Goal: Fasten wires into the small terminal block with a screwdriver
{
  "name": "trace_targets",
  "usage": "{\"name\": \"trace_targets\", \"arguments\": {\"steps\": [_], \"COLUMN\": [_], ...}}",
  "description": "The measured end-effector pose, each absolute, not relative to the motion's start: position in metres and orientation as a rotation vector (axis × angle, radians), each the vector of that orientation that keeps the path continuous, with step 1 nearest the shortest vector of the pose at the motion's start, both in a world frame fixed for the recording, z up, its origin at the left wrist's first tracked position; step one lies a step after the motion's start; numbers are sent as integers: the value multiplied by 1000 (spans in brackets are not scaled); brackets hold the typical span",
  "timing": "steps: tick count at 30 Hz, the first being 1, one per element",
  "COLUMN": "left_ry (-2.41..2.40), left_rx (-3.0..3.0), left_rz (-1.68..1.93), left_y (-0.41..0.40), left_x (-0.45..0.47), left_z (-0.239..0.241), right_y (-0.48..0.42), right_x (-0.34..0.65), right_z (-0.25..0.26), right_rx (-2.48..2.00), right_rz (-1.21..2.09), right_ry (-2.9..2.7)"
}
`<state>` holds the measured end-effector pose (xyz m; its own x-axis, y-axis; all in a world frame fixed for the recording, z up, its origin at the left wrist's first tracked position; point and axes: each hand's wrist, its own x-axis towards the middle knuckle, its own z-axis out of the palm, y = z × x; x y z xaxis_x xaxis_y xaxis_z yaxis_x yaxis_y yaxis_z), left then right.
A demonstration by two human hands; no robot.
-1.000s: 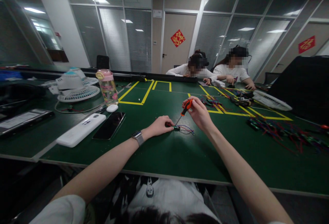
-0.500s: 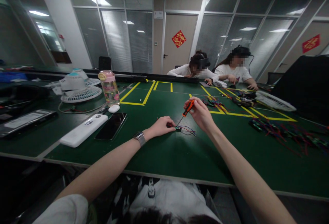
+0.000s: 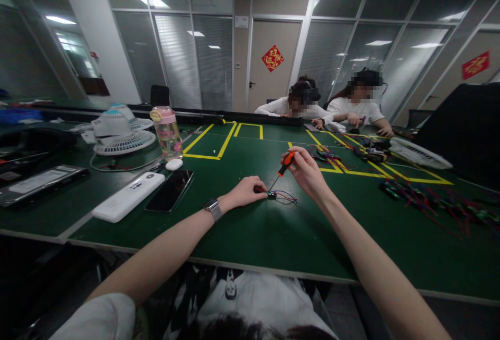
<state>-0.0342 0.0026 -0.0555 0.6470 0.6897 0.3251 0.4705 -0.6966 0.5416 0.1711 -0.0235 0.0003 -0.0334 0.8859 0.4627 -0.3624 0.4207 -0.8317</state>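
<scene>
- I look down through the head camera onto a green table [image 3: 250, 246], its near edge crossing the lower part of my view.
- The small circuit board [image 3: 272, 194] lies on the table, roughly midway between near and far edges, with thin red and blue wires [image 3: 287, 202] looping out to its right.
- The left hand [image 3: 246, 192] reaches in over the near edge, thumb and fingers pinching the board's left end; something dark shows by the fingers, too small to name.
- The right hand [image 3: 307, 169] grips an orange-and-black screwdriver [image 3: 288, 160] by the handle. The shaft slants down toward the left, its tip at the board; whether it touches, I cannot tell.
- To do this well, I would keep the left hand's pinch steady and its fingertips clear of the tip. I judge a more upright shaft would slip less. The board looks delicate, so light pressure seems wise, with the wires kept from under the blade.
- Toward the table's right side spreads a heap of wired boards [image 3: 441, 204]; left of the hands, nearer the near edge, lies a black phone [image 3: 170, 190].
</scene>
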Motion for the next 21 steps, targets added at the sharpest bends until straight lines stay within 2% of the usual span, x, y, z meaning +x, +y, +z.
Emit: {"name": "trace_targets", "arguments": {"steps": [21], "left_ry": [903], "left_rx": [2446], "left_rz": [730], "left_y": [2], "left_x": [-34], "left_z": [-55], "right_y": [-26], "right_x": [168], "right_z": [1], "right_rx": [-561], "right_rz": [1094], "right_ry": [-1186]}}
